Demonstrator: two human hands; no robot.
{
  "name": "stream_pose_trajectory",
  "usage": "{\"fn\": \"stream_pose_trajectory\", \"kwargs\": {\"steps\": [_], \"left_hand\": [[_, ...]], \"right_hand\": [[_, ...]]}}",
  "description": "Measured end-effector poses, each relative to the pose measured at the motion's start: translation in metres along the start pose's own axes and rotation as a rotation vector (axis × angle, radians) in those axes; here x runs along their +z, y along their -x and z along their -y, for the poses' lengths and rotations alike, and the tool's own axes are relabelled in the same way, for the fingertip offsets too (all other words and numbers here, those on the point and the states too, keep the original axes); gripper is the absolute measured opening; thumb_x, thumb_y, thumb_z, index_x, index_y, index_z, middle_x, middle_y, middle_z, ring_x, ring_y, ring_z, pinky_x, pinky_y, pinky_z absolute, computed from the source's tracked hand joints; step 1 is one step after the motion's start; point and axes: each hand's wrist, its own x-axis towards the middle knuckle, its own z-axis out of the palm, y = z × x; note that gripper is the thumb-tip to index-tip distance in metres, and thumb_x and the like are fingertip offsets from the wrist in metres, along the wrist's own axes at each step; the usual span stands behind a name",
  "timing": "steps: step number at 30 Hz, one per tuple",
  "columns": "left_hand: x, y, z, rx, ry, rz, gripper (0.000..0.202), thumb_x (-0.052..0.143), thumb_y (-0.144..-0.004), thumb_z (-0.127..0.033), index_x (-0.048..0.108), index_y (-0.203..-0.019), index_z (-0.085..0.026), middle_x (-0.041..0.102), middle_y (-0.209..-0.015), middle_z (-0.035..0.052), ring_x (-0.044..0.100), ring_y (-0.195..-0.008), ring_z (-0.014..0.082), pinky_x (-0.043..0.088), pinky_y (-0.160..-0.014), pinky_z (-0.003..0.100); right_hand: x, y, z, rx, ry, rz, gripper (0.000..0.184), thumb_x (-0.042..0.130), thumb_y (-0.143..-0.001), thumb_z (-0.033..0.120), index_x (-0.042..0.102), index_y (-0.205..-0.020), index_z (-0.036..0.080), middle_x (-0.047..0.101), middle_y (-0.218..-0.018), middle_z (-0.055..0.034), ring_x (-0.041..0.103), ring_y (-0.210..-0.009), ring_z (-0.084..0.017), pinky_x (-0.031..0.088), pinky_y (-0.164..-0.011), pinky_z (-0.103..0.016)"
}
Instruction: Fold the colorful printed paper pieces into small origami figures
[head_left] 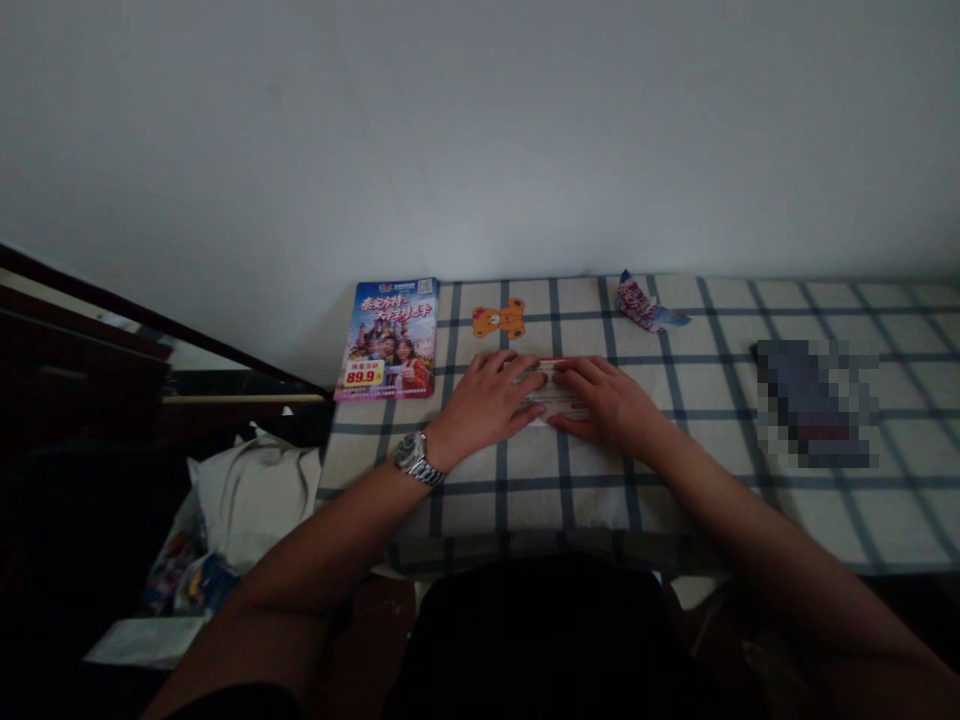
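A sheet of printed paper [559, 403] with a red top edge lies on the checked cloth, mostly covered by both hands. From the left, my left hand [489, 398] rests on it, fingers stretched out and a metal watch on the wrist. My right hand [613, 402] lies on the paper's right part with its fingers extended too. The fingertips of the two hands come close together over the sheet. Just beyond my left hand is a flat orange bear shape [500, 320].
A stack of colourful leaflets [390, 340] lies at the cloth's left end. Near the wall [525, 140] is a crumpled colourful paper [646, 308]. A dark, pixelated object [814, 400] lies at the right. Bags [255, 490] stand below on the left.
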Motion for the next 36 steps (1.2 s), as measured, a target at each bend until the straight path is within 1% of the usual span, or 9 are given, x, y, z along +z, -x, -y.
{"fn": "stream_pose_trajectory", "kwargs": {"steps": [4,8,15,19,25,27,30,33,36], "left_hand": [[-0.002,0.001,0.0,0.007,0.004,-0.003,0.04,0.055,-0.106,-0.05,0.063,-0.136,-0.025,0.056,-0.15,0.0075,0.048,-0.135,0.0333,0.041,-0.111,0.053],[-0.003,0.003,0.001,0.013,0.03,-0.002,0.051,0.061,-0.101,-0.059,0.061,-0.139,-0.024,0.055,-0.153,0.0086,0.046,-0.138,0.0341,0.039,-0.114,0.054],[0.001,0.004,0.003,0.018,0.034,-0.009,0.054,0.063,-0.1,-0.06,0.058,-0.141,-0.024,0.054,-0.153,0.0093,0.044,-0.138,0.0342,0.038,-0.115,0.053],[0.003,0.004,0.003,0.012,0.048,-0.023,0.055,0.064,-0.099,-0.06,0.059,-0.14,-0.024,0.053,-0.153,0.01,0.045,-0.138,0.0341,0.038,-0.114,0.053],[0.004,0.004,0.003,-0.001,0.047,-0.007,0.058,0.066,-0.098,-0.06,0.057,-0.143,-0.025,0.052,-0.154,0.0089,0.044,-0.139,0.0339,0.038,-0.115,0.054],[0.004,0.004,0.003,-0.004,0.05,-0.005,0.059,0.068,-0.096,-0.059,0.057,-0.143,-0.025,0.053,-0.154,0.0089,0.045,-0.138,0.0337,0.038,-0.115,0.054],[0.005,0.004,0.003,-0.004,0.063,-0.013,0.059,0.069,-0.096,-0.058,0.057,-0.144,-0.026,0.052,-0.154,0.0093,0.045,-0.139,0.0332,0.038,-0.117,0.053],[0.005,0.005,0.003,-0.005,0.076,-0.017,0.06,0.07,-0.096,-0.058,0.056,-0.145,-0.027,0.051,-0.155,0.0091,0.044,-0.14,0.0332,0.037,-0.118,0.054],[0.005,0.005,0.004,-0.008,0.082,-0.017,0.06,0.072,-0.094,-0.057,0.058,-0.143,-0.026,0.052,-0.155,0.009,0.044,-0.14,0.0335,0.037,-0.117,0.054]], "right_hand": [[0.001,0.0,0.001,-0.004,0.009,-0.012,0.042,0.074,-0.094,0.041,0.061,-0.128,0.02,0.065,-0.137,-0.017,0.061,-0.127,-0.037,0.056,-0.107,-0.058],[0.002,0.001,0.0,0.011,-0.008,-0.015,0.045,0.077,-0.092,0.043,0.061,-0.129,0.022,0.065,-0.137,-0.0166,0.061,-0.126,-0.038,0.057,-0.105,-0.059],[0.004,0.002,-0.001,0.011,-0.015,-0.018,0.044,0.076,-0.093,0.04,0.061,-0.131,0.023,0.065,-0.138,-0.016,0.061,-0.128,-0.038,0.056,-0.106,-0.06],[0.003,0.003,-0.002,-0.002,-0.012,-0.021,0.046,0.075,-0.094,0.042,0.061,-0.133,0.023,0.065,-0.137,-0.0165,0.061,-0.128,-0.038,0.057,-0.106,-0.061],[0.003,0.011,-0.003,-0.038,-0.013,0.022,0.052,0.069,-0.099,0.038,0.055,-0.145,0.018,0.06,-0.146,-0.0184,0.058,-0.139,-0.036,0.052,-0.117,-0.06],[0.006,0.014,-0.004,-0.004,-0.01,-0.022,0.053,0.068,-0.1,0.038,0.054,-0.148,0.021,0.059,-0.149,-0.0177,0.058,-0.141,-0.037,0.054,-0.115,-0.062],[0.009,0.018,-0.006,-0.001,-0.015,-0.021,0.056,0.066,-0.101,0.039,0.052,-0.152,0.021,0.057,-0.154,-0.0181,0.056,-0.143,-0.037,0.054,-0.115,-0.061],[0.006,0.022,-0.009,-0.024,-0.009,-0.012,0.059,0.066,-0.101,0.039,0.051,-0.154,0.02,0.055,-0.158,-0.0186,0.053,-0.147,-0.038,0.051,-0.118,-0.064],[0.001,0.027,-0.012,-0.018,-0.002,-0.006,0.061,0.068,-0.1,0.038,0.05,-0.156,0.023,0.052,-0.162,-0.0169,0.049,-0.151,-0.038,0.049,-0.12,-0.065]]}}
